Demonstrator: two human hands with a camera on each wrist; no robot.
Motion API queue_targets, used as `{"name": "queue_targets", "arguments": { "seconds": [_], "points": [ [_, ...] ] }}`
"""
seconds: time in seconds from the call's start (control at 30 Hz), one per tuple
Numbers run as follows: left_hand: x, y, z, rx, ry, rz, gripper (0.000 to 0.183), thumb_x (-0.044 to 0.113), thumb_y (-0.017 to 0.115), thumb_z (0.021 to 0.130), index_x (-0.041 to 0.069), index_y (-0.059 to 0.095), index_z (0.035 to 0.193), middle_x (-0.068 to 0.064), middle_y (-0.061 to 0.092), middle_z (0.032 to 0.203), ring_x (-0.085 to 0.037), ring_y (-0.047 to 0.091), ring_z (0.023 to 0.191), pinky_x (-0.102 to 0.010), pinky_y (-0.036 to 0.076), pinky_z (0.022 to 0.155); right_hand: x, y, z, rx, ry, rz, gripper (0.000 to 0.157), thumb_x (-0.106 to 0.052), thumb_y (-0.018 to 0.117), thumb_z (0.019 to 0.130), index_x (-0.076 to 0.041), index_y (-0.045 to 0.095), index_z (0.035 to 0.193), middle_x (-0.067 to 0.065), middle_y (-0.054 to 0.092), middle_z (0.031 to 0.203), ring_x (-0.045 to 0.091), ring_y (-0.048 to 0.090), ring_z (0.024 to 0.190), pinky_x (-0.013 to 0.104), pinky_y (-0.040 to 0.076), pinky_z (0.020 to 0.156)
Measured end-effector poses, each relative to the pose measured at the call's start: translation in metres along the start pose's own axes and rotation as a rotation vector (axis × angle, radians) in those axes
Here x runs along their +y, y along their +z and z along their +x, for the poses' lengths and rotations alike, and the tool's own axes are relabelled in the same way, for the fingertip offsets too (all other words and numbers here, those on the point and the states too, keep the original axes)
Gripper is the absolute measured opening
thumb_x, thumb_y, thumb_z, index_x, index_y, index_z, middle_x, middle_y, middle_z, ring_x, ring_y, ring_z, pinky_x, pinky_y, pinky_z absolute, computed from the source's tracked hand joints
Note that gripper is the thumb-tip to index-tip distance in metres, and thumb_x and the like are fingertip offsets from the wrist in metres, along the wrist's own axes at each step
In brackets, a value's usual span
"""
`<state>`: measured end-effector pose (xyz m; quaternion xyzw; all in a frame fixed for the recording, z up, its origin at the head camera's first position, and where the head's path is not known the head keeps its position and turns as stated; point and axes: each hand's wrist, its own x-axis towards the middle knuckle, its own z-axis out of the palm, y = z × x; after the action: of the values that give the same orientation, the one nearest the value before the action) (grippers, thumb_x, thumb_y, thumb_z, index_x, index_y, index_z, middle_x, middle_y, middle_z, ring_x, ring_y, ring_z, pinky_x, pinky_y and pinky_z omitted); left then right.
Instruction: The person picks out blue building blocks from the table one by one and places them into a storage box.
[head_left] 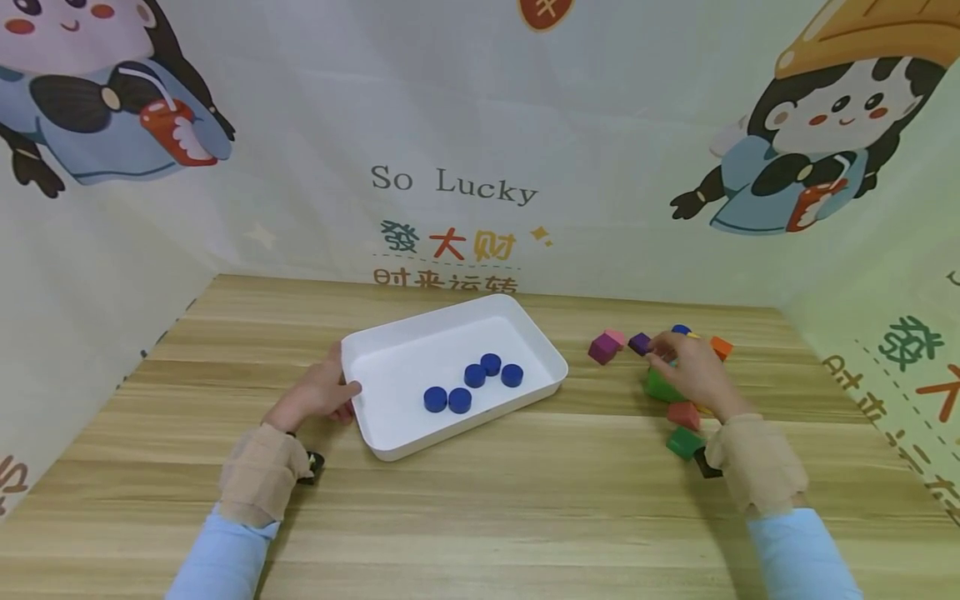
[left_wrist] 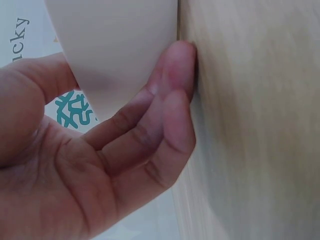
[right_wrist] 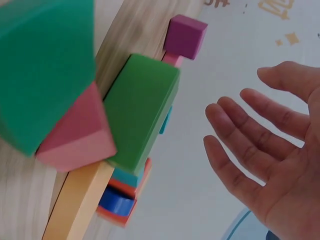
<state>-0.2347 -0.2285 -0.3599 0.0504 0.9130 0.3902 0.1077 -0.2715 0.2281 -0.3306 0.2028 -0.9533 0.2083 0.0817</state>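
My left hand [head_left: 324,390] grips the left end of a white tray [head_left: 420,333], thumb over the rim and fingers curled against the outer wall. The left wrist view shows these fingers [left_wrist: 172,75] at the base of the tray wall, close to the wooden surface. Several blue discs [head_left: 460,401] lie in the tray. My right hand [head_left: 693,367] hovers over a group of coloured blocks, fingers apart and loosely bent, holding nothing in the right wrist view. Under and around it are a green block [right_wrist: 142,110], a pink triangular block [right_wrist: 80,137] and a small dark purple block [head_left: 640,343].
A magenta cube [head_left: 603,349] sits left of the group, beside a pink piece. An orange block [head_left: 721,347] is behind the right hand, and a darker green block [head_left: 684,442] is nearest the right wrist. A printed cloth [head_left: 600,242] hangs behind the wooden table [head_left: 480,533].
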Motion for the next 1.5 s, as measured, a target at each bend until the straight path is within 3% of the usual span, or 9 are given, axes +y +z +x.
{"name": "queue_targets", "arguments": {
  "seconds": [0.33, 0.77, 0.93, 1.23, 1.5],
  "points": [
    [0.000, 0.000, 0.000, 0.000, -0.003, 0.007, 0.055, -0.001, 0.043, 0.086, -0.015, 0.009, 0.126, -0.016, 0.059, 0.058, -0.017, 0.057, 0.046, -0.029, 0.048, 0.044, 0.018, -0.006, -0.006, -0.016, 0.103, 0.003, 0.026, -0.005, 0.052, 0.085, 0.016, 0.053, 0.101, 0.028, 0.059, 0.087, 0.038, 0.057, 0.079, 0.046, 0.047, 0.069],
    [0.001, -0.001, 0.000, -0.001, -0.019, 0.008, 0.056, -0.001, 0.042, 0.087, -0.015, 0.007, 0.128, -0.017, 0.058, 0.059, -0.016, 0.057, 0.046, -0.030, 0.048, 0.046, 0.039, -0.013, -0.011, 0.009, 0.178, -0.060, 0.025, -0.001, 0.050, 0.082, 0.020, 0.051, 0.095, 0.032, 0.055, 0.083, 0.036, 0.053, 0.070, 0.045, 0.046, 0.064],
    [0.001, -0.001, 0.000, -0.008, -0.024, 0.014, 0.057, 0.000, 0.043, 0.087, -0.015, 0.006, 0.128, -0.017, 0.058, 0.059, -0.017, 0.057, 0.047, -0.030, 0.048, 0.046, 0.048, -0.012, -0.013, -0.026, 0.201, -0.078, 0.027, 0.002, 0.050, 0.081, 0.021, 0.049, 0.099, 0.037, 0.052, 0.094, 0.042, 0.050, 0.079, 0.052, 0.042, 0.073],
    [0.000, -0.001, 0.001, -0.009, -0.023, 0.021, 0.057, 0.000, 0.043, 0.088, -0.014, 0.006, 0.128, -0.016, 0.058, 0.059, -0.017, 0.057, 0.047, -0.030, 0.048, 0.046, 0.061, -0.014, -0.012, -0.125, 0.250, -0.095, 0.035, 0.006, 0.049, 0.075, 0.020, 0.045, 0.107, 0.038, 0.049, 0.100, 0.042, 0.048, 0.081, 0.054, 0.041, 0.076],
    [-0.001, -0.001, 0.002, -0.009, -0.022, 0.026, 0.055, 0.000, 0.043, 0.087, -0.014, 0.008, 0.127, -0.016, 0.058, 0.058, -0.016, 0.057, 0.047, -0.030, 0.048, 0.046, 0.067, -0.009, -0.011, -0.154, 0.203, -0.147, 0.036, 0.007, 0.050, 0.072, 0.021, 0.045, 0.105, 0.039, 0.051, 0.095, 0.043, 0.051, 0.078, 0.054, 0.043, 0.075]
  ]
}}
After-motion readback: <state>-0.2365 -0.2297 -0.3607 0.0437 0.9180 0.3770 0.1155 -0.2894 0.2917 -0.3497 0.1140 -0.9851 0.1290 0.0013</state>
